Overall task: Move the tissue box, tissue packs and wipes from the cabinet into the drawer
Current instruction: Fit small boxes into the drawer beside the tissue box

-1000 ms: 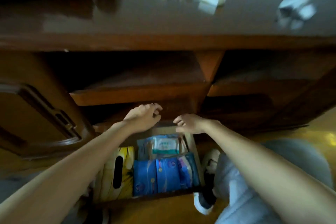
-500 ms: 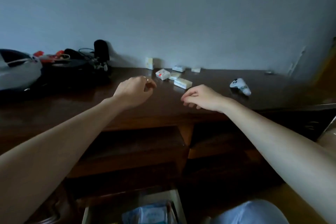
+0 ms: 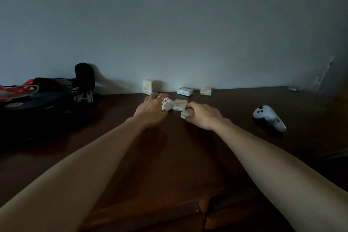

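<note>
The head view shows the left hand [image 3: 150, 110] gripping a red-printed tissue pack [image 3: 167, 103] and the right hand [image 3: 204, 117] gripping a pale pack [image 3: 186, 113] near the desk [image 3: 169, 156] back edge, where a loose hold could drop either.

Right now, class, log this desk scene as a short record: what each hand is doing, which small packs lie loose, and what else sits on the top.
left hand: grips a white pack with red print
right hand: grips a pale pack
pack between hands: lies on the desk top
packs by wall: three, at
right side: white controller
left side: black gear with cables
</note>
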`<state>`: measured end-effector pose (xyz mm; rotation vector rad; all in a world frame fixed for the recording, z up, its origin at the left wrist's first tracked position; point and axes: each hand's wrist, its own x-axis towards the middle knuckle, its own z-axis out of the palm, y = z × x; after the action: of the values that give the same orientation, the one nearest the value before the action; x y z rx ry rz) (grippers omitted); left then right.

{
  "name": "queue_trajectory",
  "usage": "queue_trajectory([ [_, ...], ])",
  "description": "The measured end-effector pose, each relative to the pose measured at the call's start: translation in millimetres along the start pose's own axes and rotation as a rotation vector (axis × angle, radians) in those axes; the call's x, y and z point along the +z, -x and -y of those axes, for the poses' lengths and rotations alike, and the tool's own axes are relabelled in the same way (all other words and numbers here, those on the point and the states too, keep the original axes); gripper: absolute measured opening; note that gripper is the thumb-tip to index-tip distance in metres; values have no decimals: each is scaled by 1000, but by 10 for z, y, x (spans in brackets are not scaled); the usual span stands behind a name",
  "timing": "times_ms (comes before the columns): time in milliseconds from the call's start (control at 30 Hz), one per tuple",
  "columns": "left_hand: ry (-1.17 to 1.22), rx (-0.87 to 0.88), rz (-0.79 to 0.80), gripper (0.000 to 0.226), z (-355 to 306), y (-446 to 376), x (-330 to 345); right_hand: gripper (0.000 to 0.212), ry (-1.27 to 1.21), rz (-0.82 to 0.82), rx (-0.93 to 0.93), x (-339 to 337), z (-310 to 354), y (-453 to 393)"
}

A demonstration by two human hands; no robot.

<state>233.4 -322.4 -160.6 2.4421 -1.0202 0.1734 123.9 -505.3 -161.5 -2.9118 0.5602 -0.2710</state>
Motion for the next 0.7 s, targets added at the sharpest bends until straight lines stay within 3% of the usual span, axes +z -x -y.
queue_trajectory([
  [233, -104, 49, 150, 53, 177, -395, 397, 58, -233, -248, 135, -67, -143, -534],
  [433, -261, -20, -31, 36, 590, -482, 301, 59, 67, 107, 2, 262, 191, -913],
  [500, -315, -26, -53, 42, 713, -476, 260, 57, 111, 97, -2, 382, 256, -949],
  [600, -386, -67, -46, 54, 821, -447, 248, 38, 75, 39, 3, 422, 257, -947],
  [700, -335, -95, -45, 47, 787, -384, 220, 32, 69, 13, -25, 418, 260, -835],
])
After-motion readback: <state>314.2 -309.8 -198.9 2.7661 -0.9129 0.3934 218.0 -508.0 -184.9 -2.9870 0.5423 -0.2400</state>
